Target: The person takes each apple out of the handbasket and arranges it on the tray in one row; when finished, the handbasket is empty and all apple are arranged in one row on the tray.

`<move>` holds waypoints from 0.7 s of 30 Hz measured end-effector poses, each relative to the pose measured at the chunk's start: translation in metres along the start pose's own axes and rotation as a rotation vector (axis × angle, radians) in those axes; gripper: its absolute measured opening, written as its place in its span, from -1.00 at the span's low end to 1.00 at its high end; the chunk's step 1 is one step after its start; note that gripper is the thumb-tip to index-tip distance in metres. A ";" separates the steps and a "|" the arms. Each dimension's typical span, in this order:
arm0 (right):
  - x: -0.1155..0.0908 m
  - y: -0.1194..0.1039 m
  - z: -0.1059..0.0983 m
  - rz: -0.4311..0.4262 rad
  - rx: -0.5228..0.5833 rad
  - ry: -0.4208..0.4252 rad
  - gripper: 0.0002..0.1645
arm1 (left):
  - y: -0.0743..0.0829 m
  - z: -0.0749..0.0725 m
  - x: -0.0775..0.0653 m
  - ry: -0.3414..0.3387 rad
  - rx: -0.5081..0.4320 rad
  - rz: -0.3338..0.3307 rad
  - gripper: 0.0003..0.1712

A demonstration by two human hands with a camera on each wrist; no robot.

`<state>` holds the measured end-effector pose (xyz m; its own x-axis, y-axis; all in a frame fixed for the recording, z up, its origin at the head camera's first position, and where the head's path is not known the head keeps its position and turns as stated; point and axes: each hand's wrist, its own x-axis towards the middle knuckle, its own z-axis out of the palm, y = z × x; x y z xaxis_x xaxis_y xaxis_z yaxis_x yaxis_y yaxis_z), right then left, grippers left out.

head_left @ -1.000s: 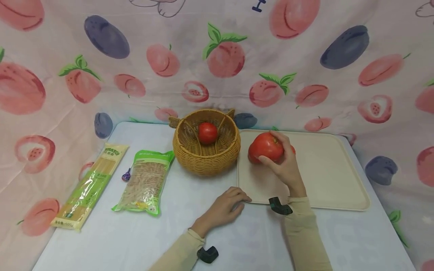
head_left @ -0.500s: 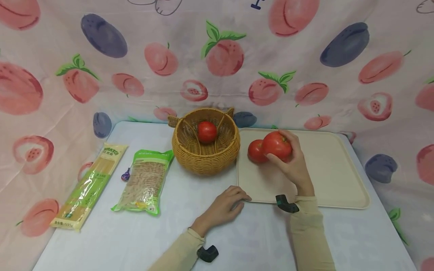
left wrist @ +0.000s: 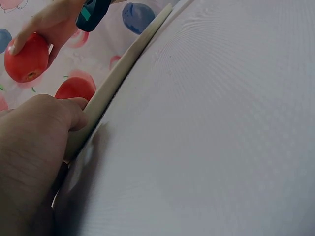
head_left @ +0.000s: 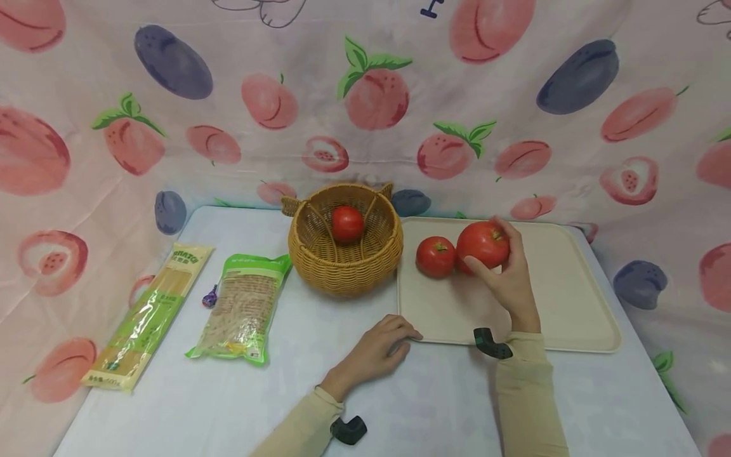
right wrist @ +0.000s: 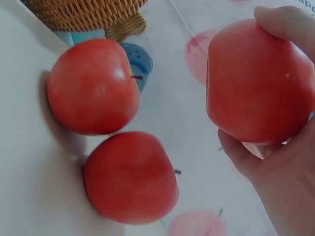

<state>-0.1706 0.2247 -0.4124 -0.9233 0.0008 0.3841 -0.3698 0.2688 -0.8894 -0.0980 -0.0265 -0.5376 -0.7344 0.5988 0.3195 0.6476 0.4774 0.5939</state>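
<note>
My right hand [head_left: 514,282] grips a large red tomato [head_left: 482,244] between thumb and fingers, raised over the beige tray [head_left: 565,285]. In the right wrist view, two more tomatoes sit on the tray: one closer to the basket [right wrist: 93,86], the other tomato [right wrist: 132,178] beside it, both with short stems. From the head, the held tomato largely covers that second one. My left hand [head_left: 377,349] rests palm down, fingertips at the tray's front left corner. Another tomato [head_left: 348,224] lies inside the wicker basket [head_left: 342,279], left of the tray.
Left of the basket lies a green-edged clear food packet [head_left: 245,311], with a small purple wrapped candy [head_left: 210,297] beside it. A long packet of noodles [head_left: 148,317] lies at the table's left edge. A fruit-printed cloth [head_left: 365,152] hangs behind.
My right hand has moved to the right with the tomato, away from the basket. A tomato on the tray's left side has come into full view. My left hand stays in place.
</note>
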 end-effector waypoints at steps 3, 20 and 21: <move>0.001 0.004 -0.005 0.023 0.017 0.037 -0.03 | 0.000 -0.001 0.000 0.001 0.000 -0.001 -0.72; -0.002 0.019 -0.024 0.130 0.007 0.179 -0.05 | -0.001 0.001 -0.001 -0.004 -0.018 -0.011 -0.71; -0.002 0.020 -0.025 0.137 -0.002 0.184 -0.05 | -0.001 0.001 0.000 -0.004 -0.019 -0.010 -0.71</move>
<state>-0.1730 0.2543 -0.4244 -0.9303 0.2132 0.2984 -0.2415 0.2563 -0.9360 -0.0978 -0.0264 -0.5388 -0.7400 0.5966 0.3105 0.6361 0.4708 0.6113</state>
